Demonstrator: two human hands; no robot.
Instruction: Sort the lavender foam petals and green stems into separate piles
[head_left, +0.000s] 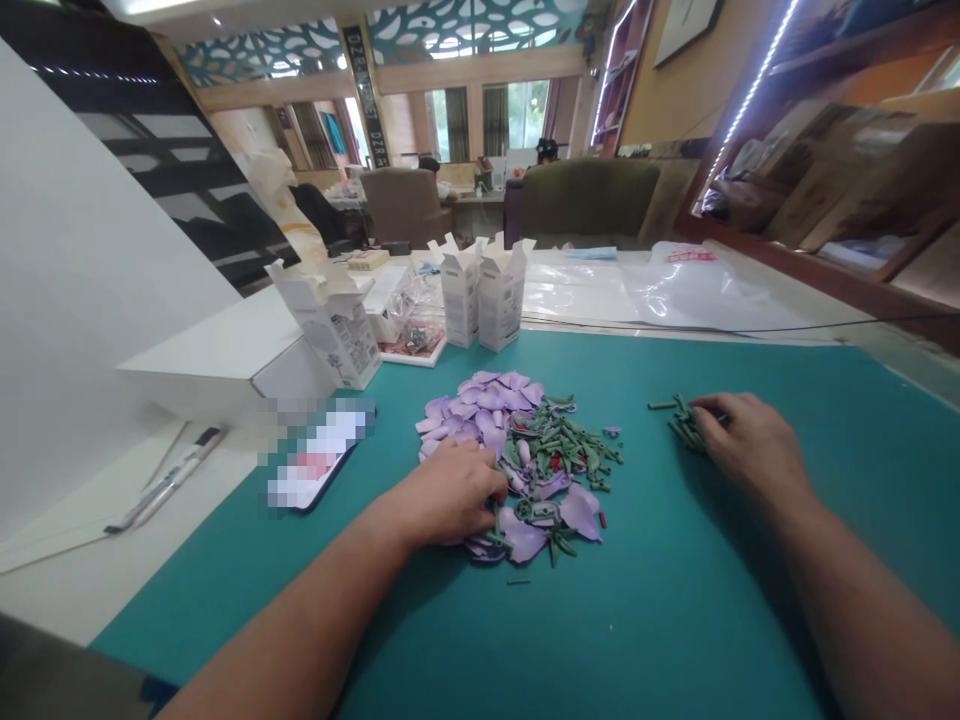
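While the left hand (450, 495) lies palm down at the seven o'clock edge of the pile of petals (491, 405), its fingers curl into the purple and green pieces; whether they pinch anything is hidden. At three o'clock, well apart, the right hand (750, 445) touches a small bunch of green sticks (679, 420), fingers loosely bent, grip unclear. White boxes (480, 290) stand at twelve o'clock.

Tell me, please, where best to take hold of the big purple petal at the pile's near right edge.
Pinch the purple petal by its rounded outer rim, coming from the right, probably with the right hand. It lies flat with that rim over bare teal mat, while its inner side meets green pieces of the pile.
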